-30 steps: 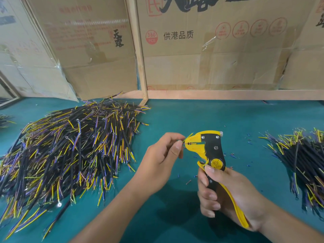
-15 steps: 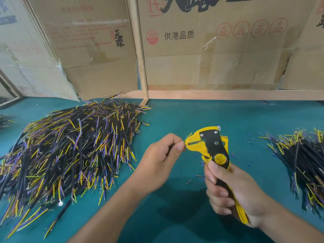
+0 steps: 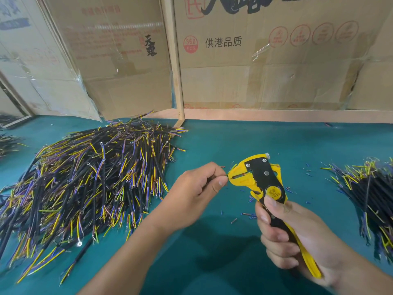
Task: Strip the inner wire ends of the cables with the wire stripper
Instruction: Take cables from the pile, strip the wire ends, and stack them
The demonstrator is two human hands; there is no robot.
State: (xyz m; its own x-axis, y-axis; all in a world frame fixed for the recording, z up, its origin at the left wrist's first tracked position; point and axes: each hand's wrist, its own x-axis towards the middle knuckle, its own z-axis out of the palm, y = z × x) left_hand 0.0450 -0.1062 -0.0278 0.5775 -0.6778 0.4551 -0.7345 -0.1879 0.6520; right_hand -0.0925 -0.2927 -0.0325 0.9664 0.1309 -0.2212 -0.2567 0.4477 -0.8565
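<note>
I had the teal counter (image 3: 234, 133) split: the big heap of cables (image 3: 89, 182) lay to the left, a smaller pile (image 3: 370, 194) to the right, probably so done and undone stayed apart. My right hand (image 3: 297, 237) was curled round the handles of the wire stripper (image 3: 261, 182), its head aimed left. My left hand (image 3: 200, 188) pinched one cable, hidden in my fingers, the wire end at the stripper's mouth, ready to be fed in

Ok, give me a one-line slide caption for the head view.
Left hand feeds a cable end into the yellow wire stripper gripped by the right hand, between two cable piles on a teal bench.
</note>
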